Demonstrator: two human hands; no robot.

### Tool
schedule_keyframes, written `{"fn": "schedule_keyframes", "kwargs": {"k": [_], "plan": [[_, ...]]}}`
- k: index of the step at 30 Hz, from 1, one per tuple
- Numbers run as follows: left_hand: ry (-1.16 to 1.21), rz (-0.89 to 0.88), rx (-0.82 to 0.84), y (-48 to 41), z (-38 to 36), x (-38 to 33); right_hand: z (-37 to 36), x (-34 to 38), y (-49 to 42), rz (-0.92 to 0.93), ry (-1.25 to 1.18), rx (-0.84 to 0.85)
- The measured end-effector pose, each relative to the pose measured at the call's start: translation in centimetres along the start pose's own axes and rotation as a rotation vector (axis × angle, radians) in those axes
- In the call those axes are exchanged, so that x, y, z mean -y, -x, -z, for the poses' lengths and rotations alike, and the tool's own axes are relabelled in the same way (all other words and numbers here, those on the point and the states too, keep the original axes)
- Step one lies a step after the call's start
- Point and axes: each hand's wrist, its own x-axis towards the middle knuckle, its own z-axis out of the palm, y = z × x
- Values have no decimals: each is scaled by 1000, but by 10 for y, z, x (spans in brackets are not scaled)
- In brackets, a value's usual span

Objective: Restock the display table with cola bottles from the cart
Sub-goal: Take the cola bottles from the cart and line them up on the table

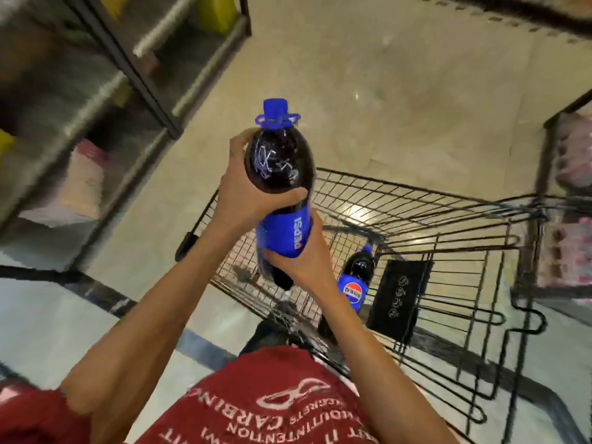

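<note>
A large cola bottle (282,174) with a blue cap and blue label is held up above the wire cart (432,219), cap pointing away from me. My left hand (246,193) grips its dark upper body from the left. My right hand (304,261) grips it lower down, around the bottom of the label. A second cola bottle (357,277) stands inside the cart near its near end, beside a black child-seat flap (400,296).
Dark metal shelving (128,75) with blurred goods runs along the left. Another rack with pink packs (573,174) stands at the right edge. Beige tiled floor (400,91) stretches ahead of the cart. A pale surface with a dark edge (48,315) lies at lower left.
</note>
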Motion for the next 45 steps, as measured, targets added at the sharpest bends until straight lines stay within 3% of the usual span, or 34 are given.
{"fn": "schedule_keyframes", "kwargs": {"k": [8, 16, 25, 35, 45], "plan": [[-19, -96, -253, 36, 82, -64, -25, 66, -1, 193, 22, 292], [-38, -141, -521, 93, 170, -89, -101, 123, 5, 362, 107, 506], [-45, -175, -819, 157, 288, -74, -229, 170, 33, 504, 183, 722], [-142, -186, -999, 222, 443, -48, -402, 218, 81, 575, 86, 913], [-182, -135, -1194, 278, 544, -24, -531, 242, 120, 633, 120, 1091]]}}
